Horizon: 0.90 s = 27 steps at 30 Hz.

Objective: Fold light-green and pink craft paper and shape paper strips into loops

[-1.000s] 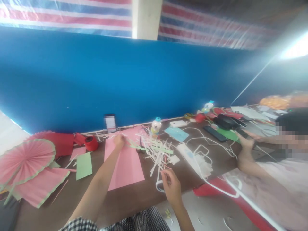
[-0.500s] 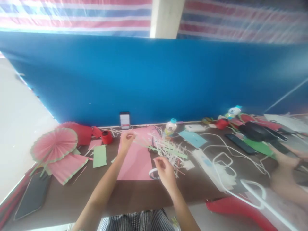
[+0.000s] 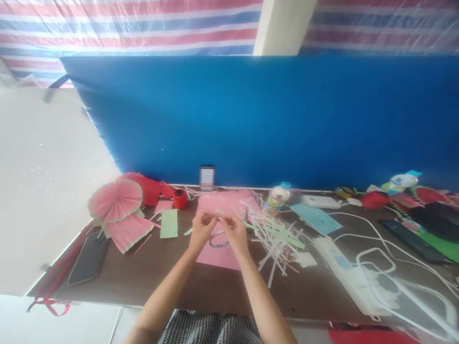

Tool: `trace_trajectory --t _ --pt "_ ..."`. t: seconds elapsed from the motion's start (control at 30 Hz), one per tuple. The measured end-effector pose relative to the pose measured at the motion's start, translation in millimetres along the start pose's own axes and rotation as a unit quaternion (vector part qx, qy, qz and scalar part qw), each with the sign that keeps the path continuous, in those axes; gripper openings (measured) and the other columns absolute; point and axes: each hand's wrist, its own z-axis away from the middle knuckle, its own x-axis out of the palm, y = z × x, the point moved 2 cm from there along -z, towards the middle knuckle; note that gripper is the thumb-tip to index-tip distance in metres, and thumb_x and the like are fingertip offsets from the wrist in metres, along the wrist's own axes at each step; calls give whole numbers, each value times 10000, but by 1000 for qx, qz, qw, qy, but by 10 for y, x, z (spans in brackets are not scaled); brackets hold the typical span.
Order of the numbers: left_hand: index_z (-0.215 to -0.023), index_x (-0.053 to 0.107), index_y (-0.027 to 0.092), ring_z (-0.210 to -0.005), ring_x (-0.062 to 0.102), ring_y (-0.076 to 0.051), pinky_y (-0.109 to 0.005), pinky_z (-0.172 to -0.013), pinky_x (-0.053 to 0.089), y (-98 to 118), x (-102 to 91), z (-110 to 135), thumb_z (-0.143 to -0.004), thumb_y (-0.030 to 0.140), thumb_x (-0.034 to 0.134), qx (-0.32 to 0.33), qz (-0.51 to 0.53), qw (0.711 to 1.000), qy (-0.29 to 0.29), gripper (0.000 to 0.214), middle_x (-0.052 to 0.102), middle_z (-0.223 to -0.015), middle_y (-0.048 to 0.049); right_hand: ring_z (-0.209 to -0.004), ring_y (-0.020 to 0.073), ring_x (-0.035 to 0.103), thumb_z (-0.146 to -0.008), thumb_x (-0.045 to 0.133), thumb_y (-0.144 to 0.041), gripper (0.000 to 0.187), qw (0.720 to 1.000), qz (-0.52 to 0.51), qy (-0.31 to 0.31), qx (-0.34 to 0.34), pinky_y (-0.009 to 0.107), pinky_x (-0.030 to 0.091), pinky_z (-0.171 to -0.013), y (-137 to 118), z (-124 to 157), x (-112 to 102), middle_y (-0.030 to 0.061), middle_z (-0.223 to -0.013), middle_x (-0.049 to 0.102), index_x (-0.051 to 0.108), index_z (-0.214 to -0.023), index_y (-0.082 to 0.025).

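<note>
My left hand (image 3: 202, 228) and my right hand (image 3: 234, 230) meet fingertip to fingertip above a pink paper sheet (image 3: 218, 258). Both are closed in a pinch; whatever lies between the fingers is too small and blurred to name. Just below them, on the sheet, is a thin grey ring (image 3: 211, 242), partly covered by my right hand. A tangled heap of white and green paper strips (image 3: 276, 239) spreads to the right of my right hand. To the left of my left hand sits a green paper rectangle (image 3: 169, 223).
Pink paper fans (image 3: 116, 200) and a red roll (image 3: 180, 198) occupy the left, near a dark phone (image 3: 88, 258). A small bottle (image 3: 278, 197) stands behind the strips. Rightward are a blue card (image 3: 315, 219), a white power strip (image 3: 346, 272) and cables. A blue partition (image 3: 229, 119) rises behind.
My hands were apart and have come together over the pink sheet. The view has swung left, so the table's things sit farther right, and another person's hand at the right is out of view.
</note>
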Motion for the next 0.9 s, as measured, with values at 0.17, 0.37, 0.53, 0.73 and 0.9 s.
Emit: trace_trajectory --t 0.17,0.37,0.53,0.73,0.9 --pt "-733 540 149 -777 638 -192 -320 -722 505 40 27 87 -684 240 636 1 -15 1000 -9 141 662 -774 -75 -726 177 605 -732 572 -366 200 1000 -10 4 4 269 435 -621 -13 16 -15 43 -748 660 615 -762 -173" --pt "-716 546 146 -772 638 -193 -309 -713 502 73 19 120 -695 234 619 1 -45 999 -14 117 661 -770 -78 -713 179 602 -736 568 -372 218 1000 11 3 3 274 435 -616 -3 47 -30 53 -750 663 624 -774 -165" --pt "-737 520 155 -785 640 -191 -307 -728 499 128 39 154 -692 233 618 8 -60 998 -5 133 661 -767 -74 -695 173 595 -743 556 -369 215 1000 14 17 -2 270 436 -605 -21 72 -17 49 -745 655 620 -767 -166" --pt "-828 381 201 -717 651 -196 -287 -582 521 113 72 192 -676 252 636 -38 -9 999 34 300 669 -732 -48 -655 158 577 -742 555 -379 228 999 20 35 0 255 440 -561 -33 123 1 52 -780 633 584 -803 -162" --pt "-783 354 202 -736 655 -176 -309 -710 512 167 -8 119 -666 243 651 2 -30 998 60 321 659 -690 -24 -683 149 569 -743 564 -366 220 997 80 14 -20 259 457 -589 8 157 -91 56 -879 618 573 -861 -180"
